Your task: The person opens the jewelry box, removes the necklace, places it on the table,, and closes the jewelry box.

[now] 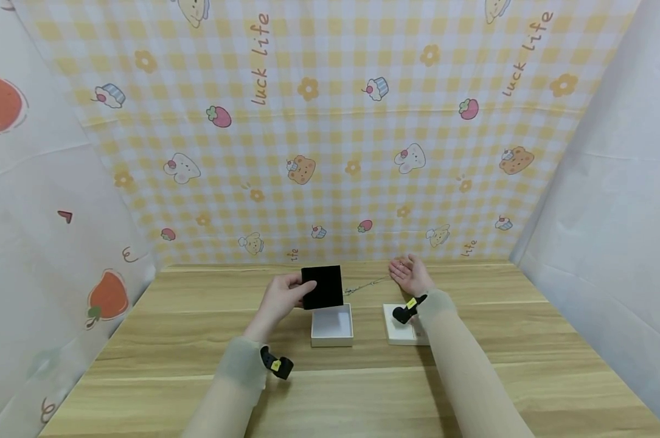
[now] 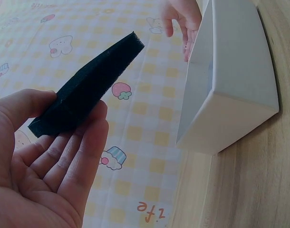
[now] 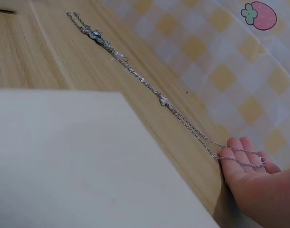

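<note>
My left hand (image 1: 279, 297) pinches a square black foam pad (image 1: 323, 288) between thumb and fingers, tilted above the back of an open white box (image 1: 332, 342). In the left wrist view, the pad (image 2: 88, 85) appears edge-on, apart from the box. Palm up at the back of the table, my right hand (image 1: 410, 277) has its fingers extended. One end of a silver chain necklace (image 3: 140, 78) loops over those fingers. The rest of the chain stretches leftward along the wooden table, with a bunched, ornamented part near its far end.
A flat white box lid (image 1: 396, 331) lies on the wooden table (image 1: 351, 401), partly under my right wrist in the head view. A checked cloth (image 1: 330, 152) hangs behind the table's back edge. White cloths flank both sides.
</note>
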Demonstrator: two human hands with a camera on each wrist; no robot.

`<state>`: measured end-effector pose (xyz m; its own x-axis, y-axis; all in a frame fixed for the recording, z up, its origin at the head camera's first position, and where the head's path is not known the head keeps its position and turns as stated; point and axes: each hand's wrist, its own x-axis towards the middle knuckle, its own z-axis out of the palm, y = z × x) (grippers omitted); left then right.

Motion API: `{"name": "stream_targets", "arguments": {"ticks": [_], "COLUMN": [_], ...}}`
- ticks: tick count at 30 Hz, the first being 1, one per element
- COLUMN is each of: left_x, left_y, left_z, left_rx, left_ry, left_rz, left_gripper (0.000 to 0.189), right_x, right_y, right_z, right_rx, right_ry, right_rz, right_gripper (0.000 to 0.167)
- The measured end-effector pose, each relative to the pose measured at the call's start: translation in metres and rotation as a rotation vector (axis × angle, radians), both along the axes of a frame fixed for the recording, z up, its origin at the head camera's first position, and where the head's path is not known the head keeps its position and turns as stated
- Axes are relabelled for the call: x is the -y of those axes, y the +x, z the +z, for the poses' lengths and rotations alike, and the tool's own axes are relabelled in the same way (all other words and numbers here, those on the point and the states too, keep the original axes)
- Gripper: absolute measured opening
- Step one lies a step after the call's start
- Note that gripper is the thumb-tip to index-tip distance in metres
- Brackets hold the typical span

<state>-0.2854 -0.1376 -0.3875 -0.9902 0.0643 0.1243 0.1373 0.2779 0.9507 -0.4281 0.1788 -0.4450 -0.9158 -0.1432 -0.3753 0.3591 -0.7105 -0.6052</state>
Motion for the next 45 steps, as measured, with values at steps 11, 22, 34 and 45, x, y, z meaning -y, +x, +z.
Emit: {"name": "stream_targets", "arguments": {"ticks": [11,22,34,45], "left_x": [-0.004,-0.004,-0.004,-0.005], "left_y": [0.020,0.018,0.019,0.018], "left_z": [0.022,0.020,0.021,0.020], "left_rx": [-0.008,-0.010,-0.008,-0.006], "left_ry": [-0.010,0.000,0.002,-0.003], "left_rz": [-0.013,-0.009,-0.012,-0.022], "left_gripper": [0.022,0.022,0.023,0.023], "right_x": [-0.003,-0.007,-0.017,-0.025], "right_y": [0.001,0.005,0.005,0.010], "right_z": [0.001,0.005,0.003,0.008], "right_rx": [-0.019,-0.022,-0.020,-0.011], "right_ry": [0.018,0.031,0.004,0.016], "right_rz": [0.013,0.027,0.007,-0.005], "right_gripper": [0.057,0.057,0.057,0.057]}}
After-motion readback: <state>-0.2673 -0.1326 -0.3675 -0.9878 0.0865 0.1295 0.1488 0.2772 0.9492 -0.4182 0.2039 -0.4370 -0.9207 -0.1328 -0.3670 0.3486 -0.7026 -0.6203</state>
